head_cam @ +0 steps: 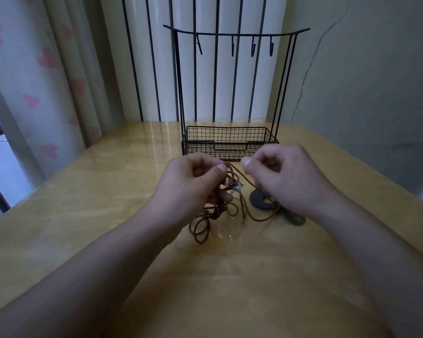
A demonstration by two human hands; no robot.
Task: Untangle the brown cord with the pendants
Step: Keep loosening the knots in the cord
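Setting: pale curtain with pink heart print (47, 93) at far left, white ribbed panel behind, and a glossy yellow wooden tabletop (108, 186) filling the lower view. From my remote seat I note the left hand (193, 184) raised over the table, thumb and forefinger pinched on a strand of the thin brown leather cord (232, 181), with the lower fingers curled into the bunch below it. The tangle hangs from that pinch and drops down and slightly left; its loose coils (200, 228) lie on the table just below the left wrist. A small silvery star-shaped pendant (311, 187) — correction, it sits at centre, just right of the left thumb: small silvery star-shaped charm (310, 189) cannot be confirmed there, so I record only the star pendant (237, 187) inside the knot. Behind, a black wire-mesh basket with a hook rail (227, 142) stands upright, apart from both hands. A flat dark ring-shaped pendant (259, 200) lies on the table under the right hand (286, 176), beside a dull green stone pendant (297, 219). The right thumb and forefinger are closed together; whether a strand is between them I cannot tell. Judgement: the cord's free run stretches rightward from the left pinch toward the ring, so the right hand is nearer the strand to draw out.
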